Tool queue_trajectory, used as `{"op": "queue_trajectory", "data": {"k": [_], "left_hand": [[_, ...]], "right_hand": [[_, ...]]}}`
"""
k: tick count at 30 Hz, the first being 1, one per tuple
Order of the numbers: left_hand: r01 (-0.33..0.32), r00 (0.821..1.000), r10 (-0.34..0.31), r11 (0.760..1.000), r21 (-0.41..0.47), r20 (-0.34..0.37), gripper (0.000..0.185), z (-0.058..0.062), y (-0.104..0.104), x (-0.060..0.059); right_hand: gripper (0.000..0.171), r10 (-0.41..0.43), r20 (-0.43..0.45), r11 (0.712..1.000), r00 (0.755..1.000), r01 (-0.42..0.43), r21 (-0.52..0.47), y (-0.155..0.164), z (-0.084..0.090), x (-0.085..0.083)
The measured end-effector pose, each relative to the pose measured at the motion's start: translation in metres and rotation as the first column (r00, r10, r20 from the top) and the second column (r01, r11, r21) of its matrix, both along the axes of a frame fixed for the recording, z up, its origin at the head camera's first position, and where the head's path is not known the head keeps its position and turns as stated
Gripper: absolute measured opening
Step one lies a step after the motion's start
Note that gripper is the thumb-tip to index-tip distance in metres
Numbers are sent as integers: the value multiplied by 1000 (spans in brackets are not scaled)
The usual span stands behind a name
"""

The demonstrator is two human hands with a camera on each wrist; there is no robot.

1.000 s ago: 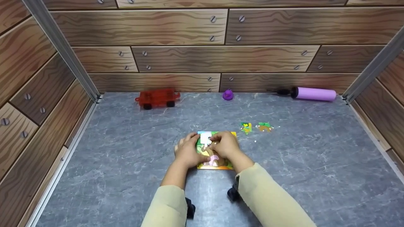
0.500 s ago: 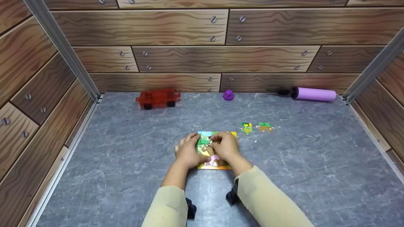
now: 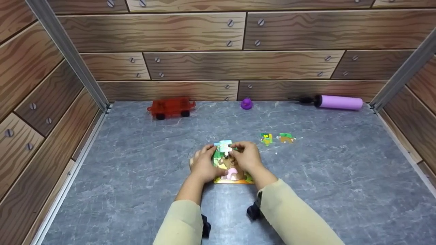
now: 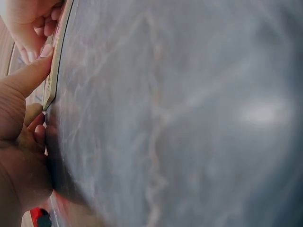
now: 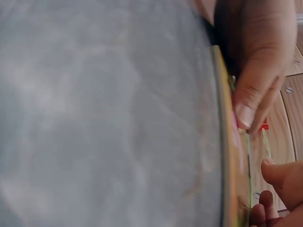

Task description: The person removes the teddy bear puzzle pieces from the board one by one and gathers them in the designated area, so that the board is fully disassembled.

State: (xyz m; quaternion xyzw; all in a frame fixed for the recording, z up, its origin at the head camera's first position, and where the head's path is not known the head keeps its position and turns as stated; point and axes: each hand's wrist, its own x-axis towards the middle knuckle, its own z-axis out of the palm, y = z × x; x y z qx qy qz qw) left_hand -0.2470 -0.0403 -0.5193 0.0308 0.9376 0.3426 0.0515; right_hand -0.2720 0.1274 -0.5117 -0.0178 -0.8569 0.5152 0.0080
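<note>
A small picture puzzle board with a brown animal on it lies on the grey surface. My left hand grips its left side, thumb over the face and the other fingers along the edge. Between thumb and forefinger, my right hand pinches a jigsaw piece over the board's upper part. In the right wrist view this piece stands tilted, seen nearly edge-on, raised off the board. My right hand covers the board's right part.
Two loose jigsaw pieces, one yellow-green and one green-brown, lie right of the board. Along the back wall are a red toy wagon, a purple toy and a lilac hand pump. Wood-patterned walls enclose the surface.
The jigsaw piece, earlier flat in the board's upper left, is now lifted and tilted, its top past the board's far edge. My right hand has shifted slightly right; my left hand stays put.
</note>
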Motion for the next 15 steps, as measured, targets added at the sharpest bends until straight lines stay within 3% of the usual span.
{"op": "queue_trajectory", "data": {"k": [9, 15], "left_hand": [[-5, 1000, 5, 1000, 10, 2, 99, -2, 2, -2], [-19, 1000, 19, 1000, 4, 4, 99, -4, 2, -2]], "right_hand": [[20, -20, -30, 997, 999, 18, -76, 29, 18, -5], [22, -56, -88, 997, 995, 51, -61, 63, 29, -12]]}}
